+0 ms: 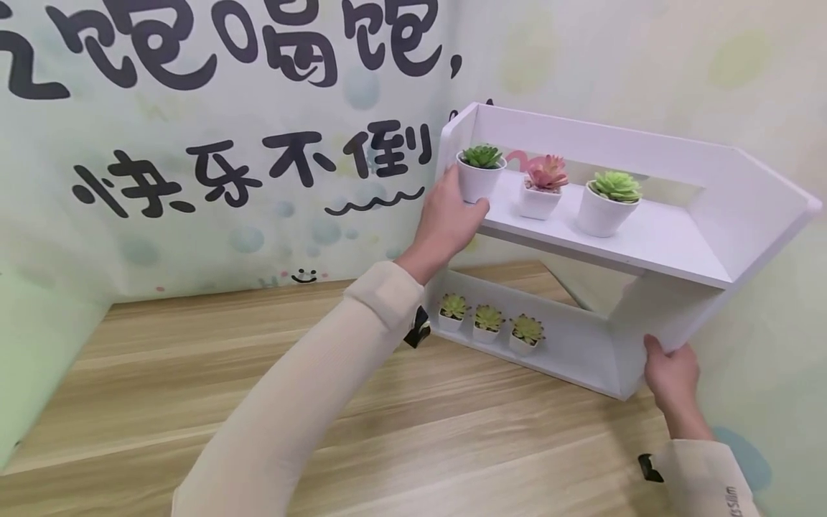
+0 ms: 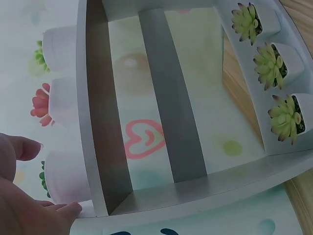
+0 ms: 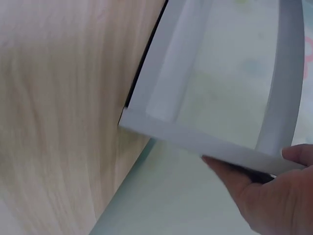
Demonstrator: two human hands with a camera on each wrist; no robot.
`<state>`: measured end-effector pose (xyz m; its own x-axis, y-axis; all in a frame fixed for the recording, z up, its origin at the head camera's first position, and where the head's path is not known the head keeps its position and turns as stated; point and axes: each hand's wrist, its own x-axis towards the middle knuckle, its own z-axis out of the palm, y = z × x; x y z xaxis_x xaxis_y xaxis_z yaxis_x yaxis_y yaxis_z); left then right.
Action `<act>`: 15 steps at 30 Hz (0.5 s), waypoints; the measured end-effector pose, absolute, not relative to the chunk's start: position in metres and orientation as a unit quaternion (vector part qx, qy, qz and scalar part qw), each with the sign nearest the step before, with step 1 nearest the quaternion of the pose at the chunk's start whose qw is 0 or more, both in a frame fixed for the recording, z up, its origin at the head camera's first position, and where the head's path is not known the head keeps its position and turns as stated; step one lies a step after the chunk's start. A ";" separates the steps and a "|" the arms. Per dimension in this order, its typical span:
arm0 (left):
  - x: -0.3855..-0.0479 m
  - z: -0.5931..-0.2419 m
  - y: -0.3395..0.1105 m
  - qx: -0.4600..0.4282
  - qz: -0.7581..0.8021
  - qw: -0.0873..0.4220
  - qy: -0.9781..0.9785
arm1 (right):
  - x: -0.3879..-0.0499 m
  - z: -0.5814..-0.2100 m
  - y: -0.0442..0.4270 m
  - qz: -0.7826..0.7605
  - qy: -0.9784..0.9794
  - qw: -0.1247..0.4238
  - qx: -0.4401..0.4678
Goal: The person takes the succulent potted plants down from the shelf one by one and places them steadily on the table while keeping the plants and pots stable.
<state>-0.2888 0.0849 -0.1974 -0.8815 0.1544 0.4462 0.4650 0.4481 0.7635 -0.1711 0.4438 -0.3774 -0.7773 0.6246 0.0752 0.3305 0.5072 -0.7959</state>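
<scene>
My left hand (image 1: 449,219) is around the white pot of a dark green succulent (image 1: 481,176), at the left end of the upper shelf. In the left wrist view, its thumb and fingers lie on opposite sides of that pot. A white two-tier shelf (image 1: 652,266) stands at an angle on the table. My right hand (image 1: 675,373) grips the edge of its right side panel, low down, thumb inside and fingers outside. Also on the upper shelf are a pink succulent (image 1: 543,190) and a light green succulent (image 1: 607,201), each in a white pot.
On the lower shelf (image 1: 581,352), three small green succulents (image 1: 487,323) in square white pots stand in a row toward the left. Beneath lies a wood-grain table (image 1: 388,424). Behind it and to the right are pale walls, with large black lettering (image 1: 248,169) at the back.
</scene>
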 end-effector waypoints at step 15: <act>-0.304 -0.196 0.098 -0.134 -0.504 0.134 -0.842 | -0.163 -0.375 0.437 0.416 -0.848 0.181 -0.272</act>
